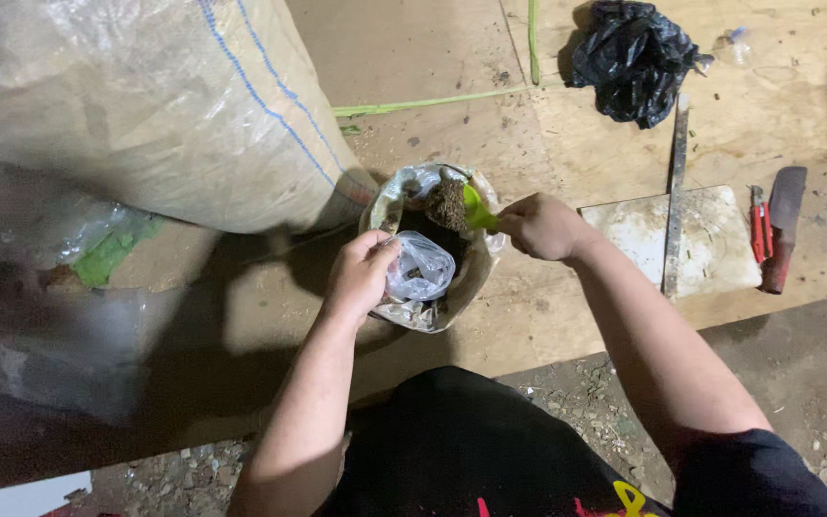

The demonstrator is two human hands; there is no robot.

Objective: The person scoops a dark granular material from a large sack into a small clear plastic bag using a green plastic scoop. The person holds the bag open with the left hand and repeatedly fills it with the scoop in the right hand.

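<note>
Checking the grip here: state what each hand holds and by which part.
Left hand pinches the small clear plastic bag at its rim. Right hand grips the green scoop by its handle.

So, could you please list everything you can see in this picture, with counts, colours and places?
large woven sack: one, beige with a blue stripe, upper left
open sack of dark soil: one, whitish, centre
small clear plastic bag: one, held over the open sack
green plastic scoop: one, loaded with soil, above the open sack
crumpled black plastic bag: one, top right
white flat board: one, right
long metal bar: one, grey, lying across the board
red-handled cutter: one, right of the board
cleaver: one, dark blade, red handle, far right
plywood floor: one, brown
left hand: holds the clear bag
right hand: grips the scoop
</note>
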